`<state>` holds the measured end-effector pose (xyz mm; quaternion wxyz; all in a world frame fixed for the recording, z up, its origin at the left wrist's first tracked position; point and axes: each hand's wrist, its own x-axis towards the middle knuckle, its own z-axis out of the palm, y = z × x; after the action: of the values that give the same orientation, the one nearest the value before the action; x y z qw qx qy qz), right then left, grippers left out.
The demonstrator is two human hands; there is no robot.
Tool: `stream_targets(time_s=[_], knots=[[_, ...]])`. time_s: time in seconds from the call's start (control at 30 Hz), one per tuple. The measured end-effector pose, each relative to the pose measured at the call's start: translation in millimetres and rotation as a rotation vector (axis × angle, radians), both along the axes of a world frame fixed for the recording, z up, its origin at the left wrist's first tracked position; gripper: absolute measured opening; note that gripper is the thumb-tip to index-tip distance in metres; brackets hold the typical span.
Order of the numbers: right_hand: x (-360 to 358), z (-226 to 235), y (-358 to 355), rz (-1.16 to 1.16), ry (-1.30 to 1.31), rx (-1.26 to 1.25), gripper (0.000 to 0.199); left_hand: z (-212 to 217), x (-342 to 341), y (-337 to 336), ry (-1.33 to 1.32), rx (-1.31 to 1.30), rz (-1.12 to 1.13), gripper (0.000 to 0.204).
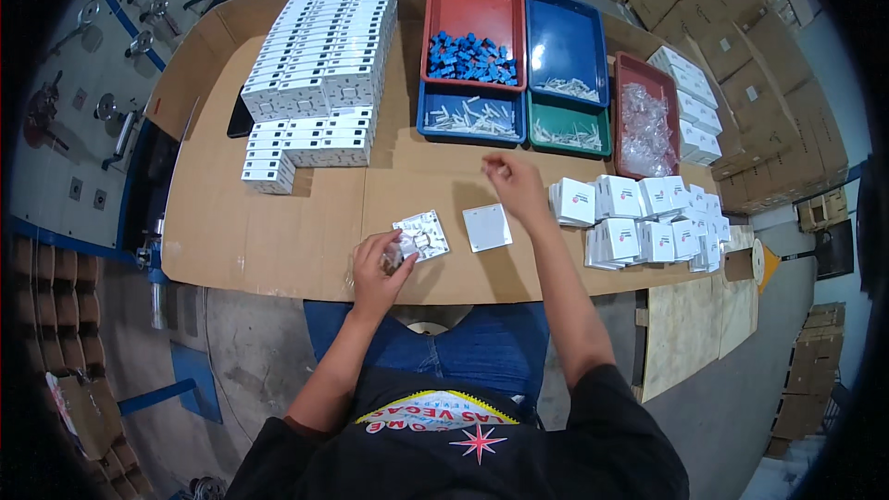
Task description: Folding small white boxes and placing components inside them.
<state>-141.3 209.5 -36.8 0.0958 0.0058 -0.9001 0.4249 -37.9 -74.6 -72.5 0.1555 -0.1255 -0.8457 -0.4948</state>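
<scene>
Evidently the left hand (378, 264) grips the switch back (421, 235) on the counter (278, 222); left of the white cover plate (487, 227), the right hand (514, 183) pinches something tiny. Steadying the back should ease seating it.

white boxes (639, 218) right, brown cartons (741, 46) beyond

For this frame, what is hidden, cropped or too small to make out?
- Head view: whatever the left hand presses beside the white switch module is covered by its fingers.
- Head view: the right hand seems to pinch something at its fingertips, too small to identify.
- Head view: the small white parts in the blue tray are too fine to identify.
- Head view: cardboard boxes are bent and cut off by the fisheye rim.
</scene>
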Motion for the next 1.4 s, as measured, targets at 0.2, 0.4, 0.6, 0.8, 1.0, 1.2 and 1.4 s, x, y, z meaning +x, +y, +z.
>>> stream_targets(time_s=[0.2, 0.4, 0.6, 0.8, 1.0, 1.2, 1.4], knots=[[-115, -25, 21, -0.010, 0.148, 0.404, 0.014, -34, -7, -18, -0.024, 0.072, 0.117, 0.046], [-147, -26, 32, -0.037, -0.237, 0.654, 0.012, -31, -6, -16, -0.029, 0.019, 0.168, 0.045], [-156, -34, 26, -0.156, -0.248, 0.744, 0.017, -30, -8, -16, 0.021, 0.010, 0.141, 0.045], [-153, -43, 32, -0.182, -0.238, 0.751, 0.023, -31, -9, -15, 0.026, 0.009, 0.142, 0.046], [-147, -38, 33, -0.163, -0.195, 0.754, 0.025, -30, -9, -16, 0.019, 0.003, 0.140, 0.047], [-154, -33, 33, -0.207, -0.298, 0.705, 0.035, -33, -7, -14, 0.027, 0.006, 0.138, 0.047], [-159, -33, 66, -0.242, -0.033, 0.347, 0.027, -34, -4, -11, 0.009, 0.015, 0.159, 0.049]])
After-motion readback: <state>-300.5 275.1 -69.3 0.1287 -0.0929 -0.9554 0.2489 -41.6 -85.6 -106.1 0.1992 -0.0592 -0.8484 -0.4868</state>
